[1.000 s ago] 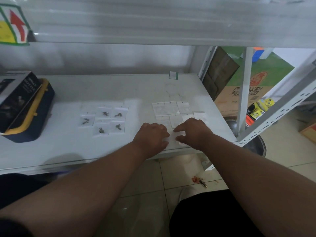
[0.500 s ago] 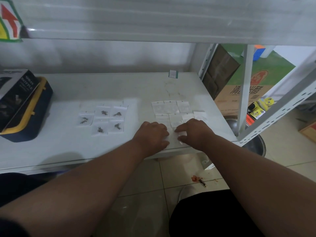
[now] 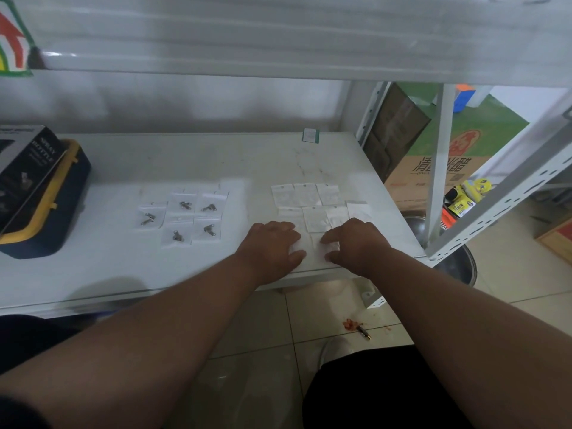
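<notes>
Both forearms come in from the bottom of the view and angle toward each other, wrists low, palms down, knuckles up. The left hand [image 3: 272,247] and right hand [image 3: 356,246] sit close together but not touching, right by the front edge of the white shelf board [image 3: 93,267]. Between them is a small clear bag [image 3: 312,247] lying flat on the board. Each hand has its fingers curled, and thumb and fingertips look pinched on their own side of the bag, left at 9 o'clock and right at 3 o'clock.

At 12 o'clock from the hands, just beyond the fingers, there's a cluster of empty bags [image 3: 305,195]. At 10 o'clock, well apart, are bags with metal parts [image 3: 185,205]. Far off at 9 o'clock is a blue-and-yellow case [image 3: 66,193] with a black box [image 3: 28,162] lying on it.
</notes>
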